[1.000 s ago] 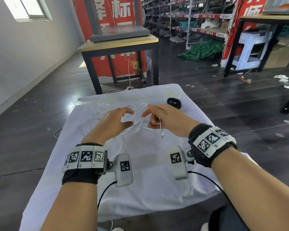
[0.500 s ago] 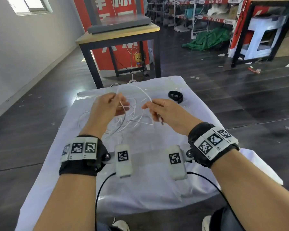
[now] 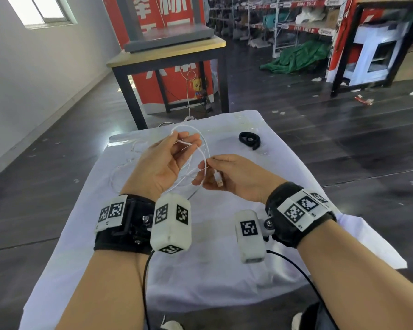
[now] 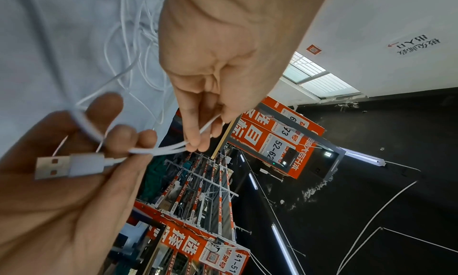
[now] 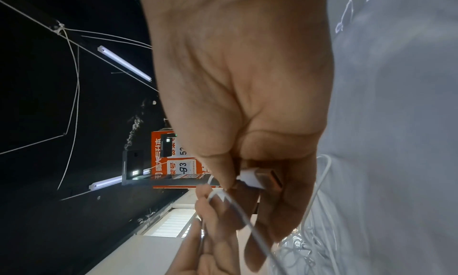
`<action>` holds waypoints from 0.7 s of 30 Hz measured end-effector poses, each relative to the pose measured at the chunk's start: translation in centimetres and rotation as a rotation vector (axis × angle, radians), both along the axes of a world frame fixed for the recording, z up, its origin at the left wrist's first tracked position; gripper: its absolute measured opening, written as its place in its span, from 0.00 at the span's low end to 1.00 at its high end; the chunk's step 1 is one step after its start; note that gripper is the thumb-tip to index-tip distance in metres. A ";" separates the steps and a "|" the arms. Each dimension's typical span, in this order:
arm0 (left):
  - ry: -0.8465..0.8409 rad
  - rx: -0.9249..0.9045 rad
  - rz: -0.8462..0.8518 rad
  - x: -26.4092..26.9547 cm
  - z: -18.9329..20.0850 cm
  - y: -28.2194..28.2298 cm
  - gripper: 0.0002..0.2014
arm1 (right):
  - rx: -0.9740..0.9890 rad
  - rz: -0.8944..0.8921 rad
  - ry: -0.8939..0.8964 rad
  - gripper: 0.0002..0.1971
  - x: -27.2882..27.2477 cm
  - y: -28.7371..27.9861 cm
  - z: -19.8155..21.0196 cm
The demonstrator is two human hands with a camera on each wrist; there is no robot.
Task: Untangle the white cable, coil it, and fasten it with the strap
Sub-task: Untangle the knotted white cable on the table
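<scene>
The thin white cable (image 3: 206,154) arcs between both hands above the white-clothed table (image 3: 224,270); its loose tangle (image 3: 119,167) lies on the cloth to the left. My left hand (image 3: 184,142) is raised, palm toward me, and pinches doubled strands at its fingertips (image 4: 195,145). My right hand (image 3: 209,166) holds the cable just behind its USB plug (image 3: 218,179), which lies across the palm (image 4: 67,165) and is pinched by thumb and fingers (image 5: 257,178). The black strap (image 3: 249,140) lies curled on the cloth at the far right, apart from both hands.
A wooden table with black legs (image 3: 167,55) stands just beyond the cloth. Red banners, shelving and a green tarp (image 3: 298,57) fill the back. Dark floor surrounds the table. Bare cloth lies between my wrists and the near edge.
Both hands have lifted the cable off the cloth and come closer together. The left hand has turned palm up with a loop; the USB plug now shows in the right hand.
</scene>
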State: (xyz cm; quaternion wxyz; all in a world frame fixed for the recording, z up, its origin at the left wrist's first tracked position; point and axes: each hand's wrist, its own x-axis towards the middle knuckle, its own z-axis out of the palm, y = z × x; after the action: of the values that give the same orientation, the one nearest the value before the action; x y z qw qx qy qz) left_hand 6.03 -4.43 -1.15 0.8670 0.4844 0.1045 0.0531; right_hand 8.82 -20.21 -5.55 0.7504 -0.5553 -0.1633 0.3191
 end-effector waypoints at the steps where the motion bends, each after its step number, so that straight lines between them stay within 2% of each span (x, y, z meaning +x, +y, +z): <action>1: 0.004 -0.010 0.016 0.0 -0.1 0.2 0.13 | 0.008 0.000 0.023 0.13 -0.1 -0.1 0.1; 5: 0.064 0.025 0.075 0.1 -0.2 1.3 0.08 | -0.060 0.079 0.048 0.13 -0.4 -0.8 0.5; 11: 0.137 0.074 0.090 0.0 -1.1 2.8 0.07 | -0.254 0.146 -0.067 0.13 -1.0 -1.1 0.7; 14: 0.132 0.048 0.121 -0.1 -1.2 3.2 0.07 | -0.293 0.204 -0.099 0.16 -1.2 -1.1 0.7; 18: 0.076 0.116 0.215 -0.2 -1.1 3.1 0.05 | -0.361 0.260 -0.149 0.20 -1.4 -0.8 0.9; 21: 0.042 0.181 0.237 -0.3 -1.2 2.9 0.04 | -0.358 0.234 -0.157 0.16 -1.6 -0.8 0.8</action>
State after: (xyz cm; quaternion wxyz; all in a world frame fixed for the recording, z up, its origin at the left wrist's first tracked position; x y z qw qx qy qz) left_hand 5.68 -1.56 -2.34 0.8050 0.5460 0.1737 0.1540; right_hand 7.25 -21.01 -4.75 0.5826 -0.6803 -0.2253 0.3835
